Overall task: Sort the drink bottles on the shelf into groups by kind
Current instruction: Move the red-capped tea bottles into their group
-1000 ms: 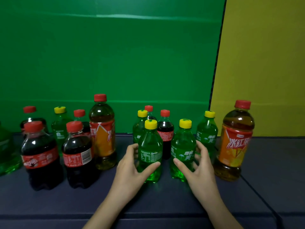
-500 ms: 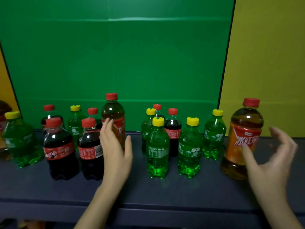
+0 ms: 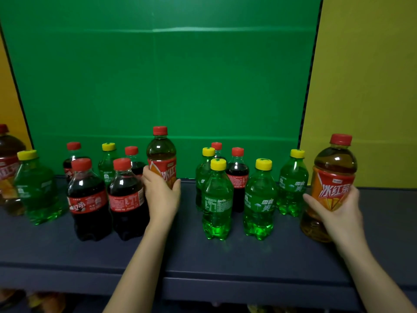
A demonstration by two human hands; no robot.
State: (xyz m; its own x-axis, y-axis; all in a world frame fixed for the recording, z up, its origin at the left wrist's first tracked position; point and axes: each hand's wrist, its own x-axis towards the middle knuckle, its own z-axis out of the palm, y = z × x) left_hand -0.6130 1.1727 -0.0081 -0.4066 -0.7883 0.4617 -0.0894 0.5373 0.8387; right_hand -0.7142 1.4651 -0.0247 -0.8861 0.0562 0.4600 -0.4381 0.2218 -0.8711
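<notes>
Bottles all stand upright on the dark shelf (image 3: 225, 258), still mixed up by kind. Far left there's an iced tea (image 3: 6, 168) cut off by the edge of the frame, with a green soda (image 3: 36, 188) right in front of it. Next comes a cluster: two colas up front (image 3: 89, 199) (image 3: 127, 197) side by side and touching, two more colas (image 3: 73, 158) (image 3: 134, 160) and a small green one (image 3: 107, 166) tucked behind them. Just right of that is a tall tea (image 3: 161, 157), and the left hand (image 3: 161, 195) is wrapped around its lower half, fingers on the left side, thumb on the right.

Then a bare gap of shelf, then the middle group: Sprite (image 3: 217, 199) in front, another green bottle (image 3: 204, 175) behind it, two colas (image 3: 217, 149) (image 3: 237, 177) at the back (one is mostly hidden), then two more green sodas (image 3: 259, 199) (image 3: 292, 181) off to the right. Last, at the far right, the big tea bottle (image 3: 334, 177) with the orange label, and the right hand (image 3: 336, 213) is clamped around its middle from below the label. Can't tell if either tea is lifted off the shelf or just gripped. Green backdrop (image 3: 158, 75) behind, yellow panels (image 3: 365, 86) either side.
</notes>
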